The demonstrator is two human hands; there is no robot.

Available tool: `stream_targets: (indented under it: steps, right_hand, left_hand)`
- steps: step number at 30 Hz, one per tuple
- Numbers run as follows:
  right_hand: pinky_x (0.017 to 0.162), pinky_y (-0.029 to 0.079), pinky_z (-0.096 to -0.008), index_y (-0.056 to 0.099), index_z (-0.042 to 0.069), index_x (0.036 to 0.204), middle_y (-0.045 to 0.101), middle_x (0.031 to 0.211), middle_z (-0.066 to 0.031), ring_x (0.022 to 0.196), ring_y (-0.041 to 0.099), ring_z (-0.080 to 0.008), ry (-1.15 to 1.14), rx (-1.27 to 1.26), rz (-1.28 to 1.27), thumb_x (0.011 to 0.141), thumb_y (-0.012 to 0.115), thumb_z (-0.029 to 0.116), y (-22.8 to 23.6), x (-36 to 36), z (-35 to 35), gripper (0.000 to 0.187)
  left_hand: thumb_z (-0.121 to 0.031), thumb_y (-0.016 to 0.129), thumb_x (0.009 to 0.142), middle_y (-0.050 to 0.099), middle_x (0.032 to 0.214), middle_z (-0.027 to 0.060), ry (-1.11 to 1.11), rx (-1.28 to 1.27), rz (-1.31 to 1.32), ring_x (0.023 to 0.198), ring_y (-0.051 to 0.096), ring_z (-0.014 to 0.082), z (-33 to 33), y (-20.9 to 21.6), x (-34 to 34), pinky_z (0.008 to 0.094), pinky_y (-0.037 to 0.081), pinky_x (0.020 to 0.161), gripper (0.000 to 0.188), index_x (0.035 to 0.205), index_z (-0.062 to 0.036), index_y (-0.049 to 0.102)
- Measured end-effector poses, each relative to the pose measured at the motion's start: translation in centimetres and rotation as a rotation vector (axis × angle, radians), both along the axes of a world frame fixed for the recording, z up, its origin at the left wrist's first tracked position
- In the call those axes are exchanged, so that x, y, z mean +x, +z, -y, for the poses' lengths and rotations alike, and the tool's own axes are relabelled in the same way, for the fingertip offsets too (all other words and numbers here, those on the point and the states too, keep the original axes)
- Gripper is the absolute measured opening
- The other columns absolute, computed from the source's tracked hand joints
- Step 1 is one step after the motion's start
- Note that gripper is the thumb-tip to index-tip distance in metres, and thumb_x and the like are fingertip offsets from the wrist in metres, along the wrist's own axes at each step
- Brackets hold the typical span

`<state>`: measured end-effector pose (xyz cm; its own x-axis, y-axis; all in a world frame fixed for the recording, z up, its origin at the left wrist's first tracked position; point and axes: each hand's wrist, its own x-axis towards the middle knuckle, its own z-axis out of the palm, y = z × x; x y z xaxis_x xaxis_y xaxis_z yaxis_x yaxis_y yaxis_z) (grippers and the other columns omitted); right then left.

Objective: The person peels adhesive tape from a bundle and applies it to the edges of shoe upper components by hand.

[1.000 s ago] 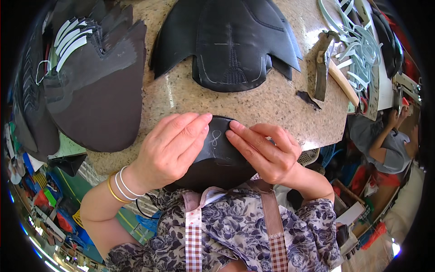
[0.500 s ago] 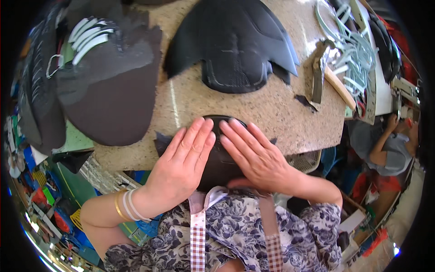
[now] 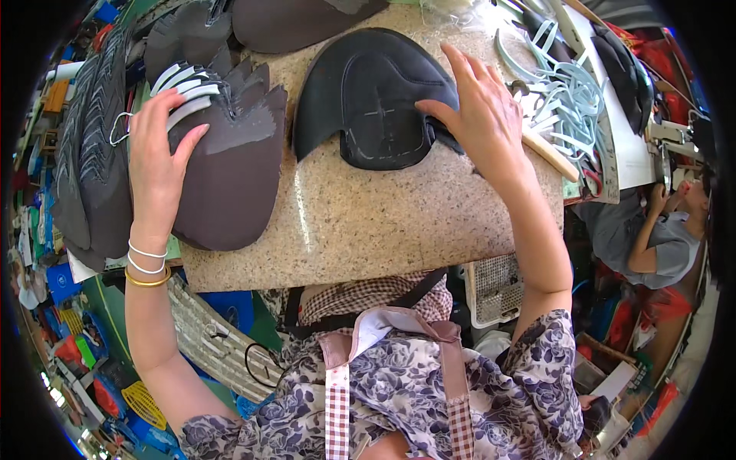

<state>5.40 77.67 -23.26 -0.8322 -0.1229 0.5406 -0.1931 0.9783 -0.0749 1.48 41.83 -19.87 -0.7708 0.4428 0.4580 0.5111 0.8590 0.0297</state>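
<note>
My left hand (image 3: 157, 161) is raised at the left beside a fan of short white curved strips (image 3: 190, 103). Its thumb and fingers stand apart, with fingertips over the strips' edge. Those strips lie on a pile of dark brown-grey rounded sheets (image 3: 230, 184) with notched edges. Near the far middle of the table is a black moulded piece (image 3: 368, 69) with stitched lines and a faint cross mark. My right hand (image 3: 487, 119) hovers at that piece's right edge, thumb spread from the fingers. Whether the thumb touches it, I cannot tell.
A speckled tabletop (image 3: 360, 222) lies before me. At the right are a wooden handle (image 3: 548, 153) and a tangle of pale blue strips (image 3: 571, 92). Overlapping dark pieces (image 3: 100, 153) stand at the left. A white crate (image 3: 494, 291) sits below the table. Another person (image 3: 652, 238) works at far right.
Both hands have lifted from a black piece at the table's front edge and spread apart, left to the strips, right to the moulded piece. No piece shows at the front edge now.
</note>
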Motion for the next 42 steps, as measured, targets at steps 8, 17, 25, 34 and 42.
stream_targets:
  steps: [8,17,25,34,42]
  right_hand:
    - [0.109,0.032,-0.0527,0.06,-0.002,0.107,0.065,0.101,-0.0167,0.102,0.061,-0.0311,0.547,-0.387,-0.054,0.068,0.071,0.044,4.9,7.0,11.2,0.062]
    - [0.073,0.053,-0.0376,0.053,0.009,0.064,0.053,0.058,-0.0048,0.06,0.06,-0.0239,0.936,-0.44,0.493,0.069,0.075,0.039,1.6,9.0,7.5,0.037]
    - [0.066,0.05,-0.0363,0.06,0.009,0.073,0.056,0.06,-0.0035,0.064,0.061,-0.0242,0.387,-0.322,0.656,0.069,0.076,0.037,-0.3,13.6,6.5,0.032]
    - [0.08,0.051,-0.0417,0.07,0.015,0.101,0.061,0.103,-0.0012,0.096,0.056,-0.0274,0.331,-0.324,0.145,0.048,0.066,0.007,-3.0,11.2,5.9,0.054]
    - [0.07,0.051,-0.0313,0.071,0.011,0.101,0.065,0.105,-0.0003,0.086,0.054,-0.0243,0.32,-0.286,0.243,0.05,0.063,0.009,-2.1,11.1,5.3,0.051]
  left_hand:
    - [-0.002,0.074,0.077,0.07,0.08,0.0148,-0.202,0.439,0.868,0.075,0.067,0.0121,-4.8,9.4,9.2,0.024,0.051,0.065,0.031,0.079,-0.0041,0.043]
    - [-0.021,0.087,0.068,0.059,0.119,0.0129,-0.174,0.962,2.237,0.1,0.059,0.014,-4.4,1.0,10.3,0.0302,0.049,0.092,0.056,0.109,0.0008,0.056]
    - [-0.007,0.067,0.07,0.056,0.074,0.0086,-0.566,0.101,0.482,0.064,0.058,0.0238,-7.7,2.8,9.2,0.034,0.044,0.057,0.025,0.092,0.0009,0.06]
    - [-0.004,0.063,0.07,0.052,0.075,0.0087,-0.631,0.096,0.354,0.064,0.053,0.0237,-11.1,-3.6,10.9,0.0355,0.043,0.057,0.026,0.094,0.0049,0.063]
    - [0.004,0.066,0.062,0.065,0.096,0.0117,-0.43,0.476,0.649,0.082,0.061,0.0273,-9.2,-5.0,10.5,0.0339,0.051,0.067,0.033,0.095,0.0007,0.068]
